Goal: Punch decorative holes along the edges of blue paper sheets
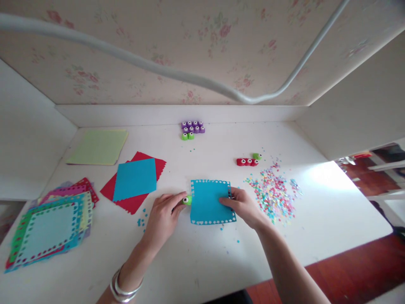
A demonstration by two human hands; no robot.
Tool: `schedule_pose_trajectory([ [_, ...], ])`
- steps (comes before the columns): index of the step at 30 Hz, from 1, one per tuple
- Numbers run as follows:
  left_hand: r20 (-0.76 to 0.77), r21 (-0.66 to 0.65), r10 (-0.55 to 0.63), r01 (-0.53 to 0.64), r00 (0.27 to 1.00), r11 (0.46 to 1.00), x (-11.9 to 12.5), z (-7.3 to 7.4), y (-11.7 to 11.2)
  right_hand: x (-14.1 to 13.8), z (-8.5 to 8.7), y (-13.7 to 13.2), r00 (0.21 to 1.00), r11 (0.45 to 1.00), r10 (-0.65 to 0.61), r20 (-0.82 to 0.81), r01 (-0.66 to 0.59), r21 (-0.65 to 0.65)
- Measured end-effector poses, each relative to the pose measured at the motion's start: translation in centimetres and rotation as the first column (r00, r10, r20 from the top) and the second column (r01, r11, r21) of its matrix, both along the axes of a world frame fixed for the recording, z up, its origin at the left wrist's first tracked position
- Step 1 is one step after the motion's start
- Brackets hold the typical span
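Both forearms come in from the near edge of the white surface [316, 202] and meet at its middle. The left hand [164, 213] lies palm down, wrist straight, 2 silver bangles [125, 291] on the forearm. Its fingers are clenched around a small green punch [187, 200] set against the left edge of the blue sheet [210, 204]. The right hand [242, 204] angles in from the right, its fingers grasping the sheet's right edge. The sheet lies flat at the middle of the surface between the 2 hands, with a punched border on all 4 sides. Just right of the right hand is a confetti pile [274, 192]. Beyond it sit 3 red punches [247, 161] in a row, a green one touching their far end. Near the back wall is a cluster of purple punches [193, 126] with 2 green ones [187, 136] in front of it. To the left, a plain blue square [135, 179] lies on a red sheet [133, 206]. A pale green sheet [98, 146] lies further back, and a stack of punched sheets [50, 223] sits at the near left.
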State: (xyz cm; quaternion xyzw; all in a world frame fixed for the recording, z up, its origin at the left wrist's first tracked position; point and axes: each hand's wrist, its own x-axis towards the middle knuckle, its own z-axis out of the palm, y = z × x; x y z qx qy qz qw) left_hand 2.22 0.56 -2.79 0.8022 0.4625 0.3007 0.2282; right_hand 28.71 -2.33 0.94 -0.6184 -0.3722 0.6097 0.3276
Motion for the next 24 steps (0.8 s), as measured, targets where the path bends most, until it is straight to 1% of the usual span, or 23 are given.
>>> schedule_pose_trajectory([
  [5, -0.014, 0.003, -0.009, 0.009, 1.0, 1.0, -0.04, 0.02, -0.02, 0.2, 0.09, 0.07, 1.0, 1.0, -0.021, 0.011, 0.021, -0.007],
  [12, -0.031, -0.002, -0.026, 0.025, 0.999, 1.0, -0.08, 0.01, 0.01, 0.15, 0.3, 0.05, 0.999, 0.999, 0.033, -0.033, -0.033, -0.003],
  [16, -0.029, -0.009, -0.044, 0.043, 0.999, 0.999, -0.21, -0.04, -0.04, 0.08, 0.37, 0.09, 0.998, 0.997, 0.067, 0.02, -0.067, 0.024],
  [18, -0.03, -0.002, -0.058, 0.058, 0.998, 0.998, -0.23, -0.08, -0.05, 0.13, 0.3, 0.07, 0.99, 0.992, 0.098, 0.098, -0.104, 0.065],
  [20, -0.035, 0.013, -0.073, 0.074, 0.997, 0.997, -0.19, -0.15, -0.01, 0.16, 0.16, -0.03, 0.958, 0.981, 0.136, 0.252, -0.166, 0.1],
  [22, -0.043, 0.031, -0.082, 0.083, 0.996, 0.996, -0.11, -0.21, 0.03, 0.09, -0.01, -0.25, 0.871, 0.964, 0.133, 0.473, -0.224, 0.141],
  [23, -0.048, 0.037, -0.081, 0.083, 0.996, 0.996, -0.08, -0.23, 0.04, 0.0, -0.11, -0.41, 0.806, 0.953, 0.097, 0.585, -0.244, 0.178],
  [24, -0.054, 0.04, -0.077, 0.08, 0.996, 0.996, -0.05, -0.23, 0.05, -0.12, -0.22, -0.61, 0.73, 0.938, 0.032, 0.683, -0.257, 0.232],
])
